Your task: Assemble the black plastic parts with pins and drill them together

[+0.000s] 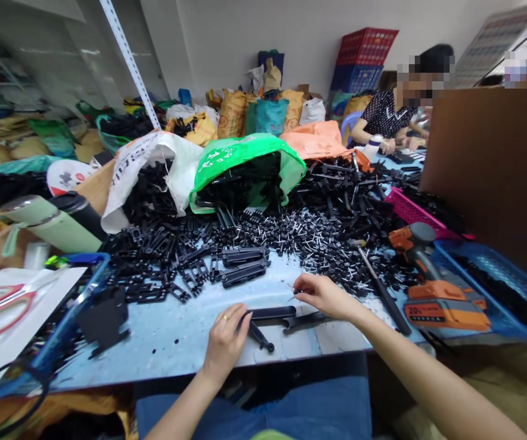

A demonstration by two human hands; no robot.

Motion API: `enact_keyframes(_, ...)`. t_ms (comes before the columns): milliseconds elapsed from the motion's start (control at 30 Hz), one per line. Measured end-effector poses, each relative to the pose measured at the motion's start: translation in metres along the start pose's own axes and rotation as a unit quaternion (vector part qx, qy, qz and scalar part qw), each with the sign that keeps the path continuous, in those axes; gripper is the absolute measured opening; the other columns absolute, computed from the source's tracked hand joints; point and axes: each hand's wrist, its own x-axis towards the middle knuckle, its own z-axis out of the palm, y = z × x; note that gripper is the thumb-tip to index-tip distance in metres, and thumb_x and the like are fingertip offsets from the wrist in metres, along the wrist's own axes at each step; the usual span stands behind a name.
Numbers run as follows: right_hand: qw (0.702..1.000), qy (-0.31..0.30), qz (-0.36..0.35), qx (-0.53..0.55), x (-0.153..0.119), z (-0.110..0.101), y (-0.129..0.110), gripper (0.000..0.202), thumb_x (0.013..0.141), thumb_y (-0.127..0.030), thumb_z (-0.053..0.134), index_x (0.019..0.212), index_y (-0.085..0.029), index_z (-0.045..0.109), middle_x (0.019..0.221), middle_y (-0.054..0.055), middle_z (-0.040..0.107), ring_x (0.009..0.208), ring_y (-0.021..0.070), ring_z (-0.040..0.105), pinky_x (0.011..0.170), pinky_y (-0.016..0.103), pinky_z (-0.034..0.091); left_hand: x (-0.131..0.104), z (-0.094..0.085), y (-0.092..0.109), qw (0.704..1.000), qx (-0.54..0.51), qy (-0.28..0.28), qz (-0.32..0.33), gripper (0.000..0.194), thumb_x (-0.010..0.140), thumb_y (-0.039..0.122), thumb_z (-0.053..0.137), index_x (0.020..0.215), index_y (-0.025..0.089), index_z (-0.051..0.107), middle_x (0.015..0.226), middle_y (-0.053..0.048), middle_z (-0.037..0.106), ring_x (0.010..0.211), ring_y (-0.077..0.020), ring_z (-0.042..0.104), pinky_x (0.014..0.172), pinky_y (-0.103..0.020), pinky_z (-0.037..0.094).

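My left hand (227, 335) is closed on the left end of a long black plastic part (272, 313) near the table's front edge. A shorter black arm (262, 338) angles down from under those fingers. My right hand (320, 294) pinches a small screw with a dark head (296, 292), just above the parts. Below it lies another black part (306, 319), partly hidden by the wrist. Several black assembled pieces (245, 269) lie stacked behind my hands. Beyond them spreads a heap of screws with black heads (309, 235).
Loose black parts (153, 256) cover the left middle. A green bag (245, 153) spills more behind. To the right are a hammer (385, 293), an orange drill (446, 305) and a blue basket (501, 287); red scissors (16, 305) lie far left. Another person (385, 116) works at the back right.
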Motion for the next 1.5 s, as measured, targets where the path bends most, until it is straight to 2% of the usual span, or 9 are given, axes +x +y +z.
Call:
enact_keyframes(233, 0.993, -0.062, -0.009, -0.1, -0.004, -0.002, -0.006, 0.003, 0.078, -0.019, 0.054, 0.08, -0.018, 0.056, 0.073, 0.0, 0.063, 0.067, 0.0128, 0.058, 0.061, 0.021, 0.04, 0.0, 0.003, -0.005, 0.997, 0.048, -0.041, 0.041, 0.019, 0.087, 0.019, 0.047, 0.1, 0.019, 0.061, 0.098, -0.007, 0.067, 0.093, -0.0197, 0.062, 0.084, -0.036, 0.05)
enact_keyframes(467, 0.945, -0.086, -0.031, -0.315, -0.003, 0.016, -0.015, 0.008, 0.082, -0.016, 0.05, 0.084, -0.019, 0.057, 0.066, 0.003, 0.063, 0.062, 0.017, 0.059, 0.054, 0.023, 0.034, 0.006, -0.003, -0.004, 0.991, 0.092, -0.081, 0.056, 0.022, 0.089, 0.02, 0.043, 0.107, 0.018, 0.056, 0.101, -0.009, 0.064, 0.096, -0.0209, 0.059, 0.084, -0.038, 0.048)
enact_keyframes(567, 0.953, -0.064, -0.083, -0.284, -0.01, 0.032, 0.006, 0.013, 0.088, -0.021, 0.046, 0.094, -0.02, 0.057, 0.077, 0.005, 0.066, 0.071, 0.0174, 0.062, 0.061, 0.024, 0.041, 0.01, 0.003, 0.01, 0.984, 0.125, -0.094, 0.08, 0.028, 0.089, 0.024, 0.043, 0.114, 0.015, 0.051, 0.113, -0.013, 0.058, 0.111, -0.025, 0.05, 0.095, -0.045, 0.04)
enact_keyframes(767, 0.928, 0.042, -0.255, -0.269, -0.034, 0.047, 0.063, 0.042, 0.088, -0.04, 0.047, 0.123, -0.017, 0.047, 0.12, 0.014, 0.055, 0.105, 0.0226, 0.053, 0.084, 0.034, 0.044, 0.024, 0.017, 0.034, 0.935, 0.168, -0.258, 0.177, 0.047, 0.086, 0.039, 0.049, 0.123, 0.009, 0.044, 0.118, -0.015, 0.054, 0.111, -0.0266, 0.048, 0.097, -0.042, 0.036)
enact_keyframes(967, 0.909, 0.1, -0.201, -0.352, -0.031, 0.03, 0.068, 0.044, 0.081, -0.056, 0.049, 0.063, -0.016, 0.055, 0.059, 0.006, 0.054, 0.057, 0.0179, 0.051, 0.054, 0.029, 0.035, 0.047, 0.013, 0.028, 0.91, 0.202, -0.311, 0.183, 0.05, 0.087, 0.05, 0.039, 0.102, 0.007, 0.058, 0.091, -0.015, 0.062, 0.084, -0.0252, 0.057, 0.069, -0.034, 0.046)
enact_keyframes(1133, 0.959, 0.016, -0.277, -0.05, -0.042, 0.018, 0.002, 0.049, 0.093, -0.047, 0.024, 0.062, -0.018, 0.049, 0.053, 0.003, 0.046, 0.051, 0.0136, 0.044, 0.052, 0.028, 0.03, 0.048, -0.031, 0.062, 0.96, -0.044, -0.242, 0.135, 0.063, 0.093, 0.047, 0.01, 0.066, 0.015, 0.058, 0.059, -0.007, 0.058, 0.056, -0.0145, 0.054, 0.056, -0.026, 0.042)
enact_keyframes(1233, 0.924, -0.044, -0.3, 0.232, -0.05, 0.041, -0.041, 0.051, 0.093, -0.045, 0.018, 0.06, -0.019, 0.045, 0.048, 0.0, 0.042, 0.047, 0.0129, 0.043, 0.052, 0.027, 0.032, 0.032, -0.047, 0.094, 0.942, -0.268, -0.164, 0.116, 0.064, 0.093, 0.045, 0.005, 0.065, 0.016, 0.054, 0.053, -0.004, 0.052, 0.05, -0.0116, 0.05, 0.052, -0.023, 0.04)
enact_keyframes(1400, 0.835, 0.163, -0.249, 0.462, -0.021, 0.119, -0.05, 0.044, 0.087, -0.058, 0.024, 0.095, -0.026, 0.053, 0.086, 0.007, 0.057, 0.074, 0.0197, 0.055, 0.065, 0.035, 0.044, 0.018, -0.037, 0.114, 0.943, -0.332, 0.037, 0.019, 0.057, 0.092, 0.049, 0.017, 0.076, 0.015, 0.059, 0.066, -0.007, 0.057, 0.066, -0.0158, 0.056, 0.067, -0.029, 0.044)
enact_keyframes(1500, 0.824, 0.285, -0.227, 0.435, 0.013, 0.151, -0.029, 0.038, 0.087, -0.054, 0.023, 0.113, -0.035, 0.045, 0.119, 0.006, 0.047, 0.094, 0.0229, 0.055, 0.074, 0.041, 0.046, 0.02, -0.028, 0.1, 0.953, -0.301, 0.035, 0.017, 0.058, 0.092, 0.05, 0.014, 0.102, 0.016, 0.059, 0.081, -0.01, 0.062, 0.077, -0.0187, 0.058, 0.071, -0.032, 0.046)
